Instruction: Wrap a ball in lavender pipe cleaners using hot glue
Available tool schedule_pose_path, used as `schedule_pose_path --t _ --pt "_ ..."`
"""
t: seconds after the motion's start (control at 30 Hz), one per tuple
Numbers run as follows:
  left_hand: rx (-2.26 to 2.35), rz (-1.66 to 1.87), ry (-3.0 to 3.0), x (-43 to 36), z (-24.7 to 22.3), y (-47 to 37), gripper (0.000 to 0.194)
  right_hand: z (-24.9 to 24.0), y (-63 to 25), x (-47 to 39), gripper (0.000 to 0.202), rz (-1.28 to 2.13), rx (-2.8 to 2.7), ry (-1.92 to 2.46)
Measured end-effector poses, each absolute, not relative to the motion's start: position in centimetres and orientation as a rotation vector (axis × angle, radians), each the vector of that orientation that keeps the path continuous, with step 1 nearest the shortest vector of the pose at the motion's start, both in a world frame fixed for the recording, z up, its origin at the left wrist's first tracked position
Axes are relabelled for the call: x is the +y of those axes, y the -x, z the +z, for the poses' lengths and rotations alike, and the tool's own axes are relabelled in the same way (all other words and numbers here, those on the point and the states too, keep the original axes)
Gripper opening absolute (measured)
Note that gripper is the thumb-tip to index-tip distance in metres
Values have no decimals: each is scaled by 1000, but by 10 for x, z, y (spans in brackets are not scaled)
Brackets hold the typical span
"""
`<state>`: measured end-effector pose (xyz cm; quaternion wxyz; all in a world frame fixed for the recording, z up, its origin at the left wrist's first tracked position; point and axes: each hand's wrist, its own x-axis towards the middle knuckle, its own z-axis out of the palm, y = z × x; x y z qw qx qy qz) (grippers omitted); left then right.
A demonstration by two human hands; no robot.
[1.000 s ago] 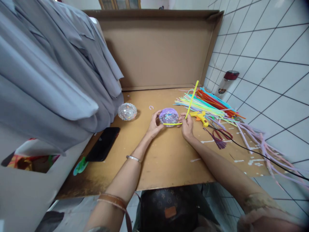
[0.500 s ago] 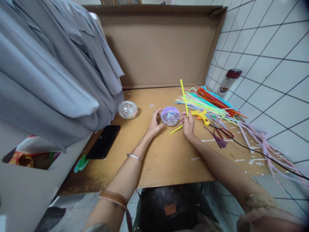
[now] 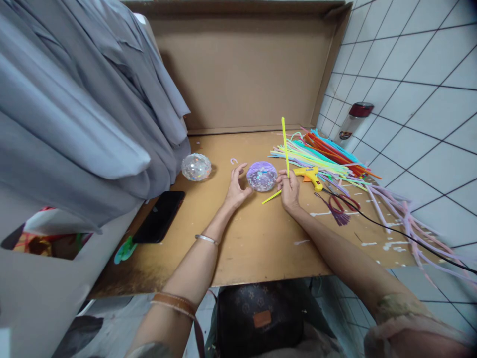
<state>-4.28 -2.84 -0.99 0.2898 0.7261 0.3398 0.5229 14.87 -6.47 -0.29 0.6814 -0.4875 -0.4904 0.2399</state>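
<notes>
A clear ball with purple strands over its upper part [image 3: 262,177] rests on the wooden table between my hands. Just left of it is my left hand [image 3: 236,188], thumb and fingers spread apart with nothing between them. My right hand [image 3: 289,193], on the ball's right side, pinches a yellow pipe cleaner [image 3: 285,144]. One length of the pipe cleaner stands up above the fingers; a shorter yellow end points down and left below them. A second clear ball [image 3: 196,167] sits farther left. Beyond my left hand lies a small pale curled piece [image 3: 233,161].
Right of my right hand are a yellow glue gun [image 3: 309,176] with a black cord, red-handled scissors [image 3: 345,203], a purple tassel [image 3: 340,217] and many coloured pipe cleaners [image 3: 328,154]. A black phone [image 3: 159,218] lies left. Cardboard [image 3: 246,74] stands behind; a jar [image 3: 352,122] is by the tiles.
The whole view has shifted slightly. My left hand's fingers are spread a little wider beside the ball, and the yellow pipe cleaner in my right hand stands more upright.
</notes>
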Motion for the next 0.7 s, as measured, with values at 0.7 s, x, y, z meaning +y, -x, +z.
schedule_pose_path --t 0.7 --pt "956 1402 -1708 -11 -11 25 81 -10 -147 -56 44 555 -1410 1011"
